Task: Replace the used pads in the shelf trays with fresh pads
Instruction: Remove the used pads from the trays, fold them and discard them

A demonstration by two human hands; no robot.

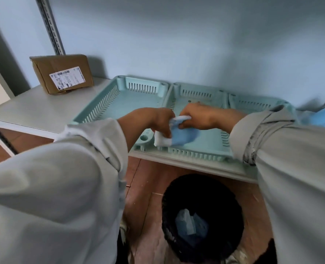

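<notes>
Gripping a folded blue-and-white pad [174, 137] with both left hand [160, 121] and right hand [198, 118], fingers curled, unfolding it over the middle tray [211, 141] near the shelf's front edge for lining.

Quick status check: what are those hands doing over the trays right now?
Left hand and right hand both grip a folded blue-and-white pad over the middle tray. Crumpled pads in bin below. Nothing in the way.
</notes>
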